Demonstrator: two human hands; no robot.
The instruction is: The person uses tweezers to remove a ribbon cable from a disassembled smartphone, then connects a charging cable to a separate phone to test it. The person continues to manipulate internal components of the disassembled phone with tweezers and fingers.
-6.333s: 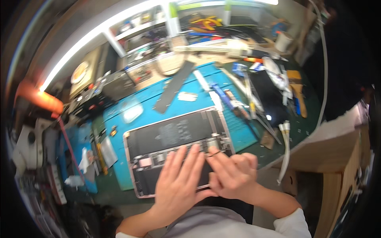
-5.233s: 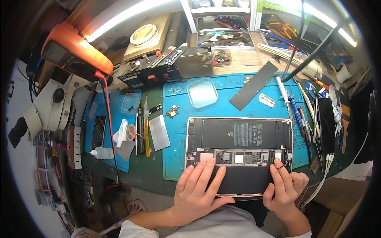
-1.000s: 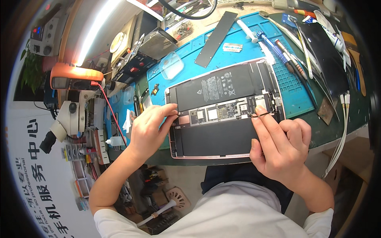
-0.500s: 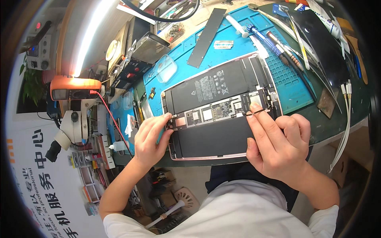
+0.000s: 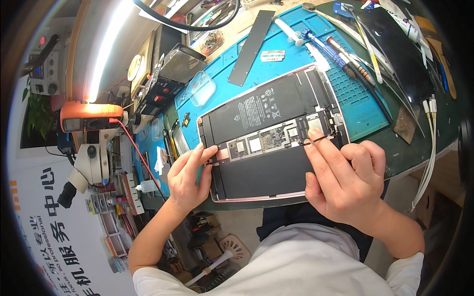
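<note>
An opened tablet [image 5: 261, 181] lies with its insides facing up, showing black batteries [image 5: 254, 111] and a long circuit board [image 5: 266, 140] between them. At its left edge, my left hand [image 5: 190, 172] grips the frame, with one fingertip resting over the inner side and the thumb lower on the edge. My right hand [image 5: 343, 175] reaches over the lower right part. Its two leading fingers are stretched out and press near the board's right end. A thin black flex cable [image 5: 323, 138] crosses at those fingertips. What lies under them is hidden.
Beyond the tablet, a blue repair mat [image 5: 222, 79] carries a dark flat strip [image 5: 251, 49], a razor blade [image 5: 273, 56] and screwdrivers [image 5: 326, 47]. White cables [image 5: 427, 153] hang over the right edge. An orange multimeter [image 5: 91, 117] and a microscope [image 5: 91, 160] stand left.
My left fingers have shifted slightly, one fingertip now reaching further onto the tablet's inner side. The right hand keeps its place on the board. The whole view has moved a little.
</note>
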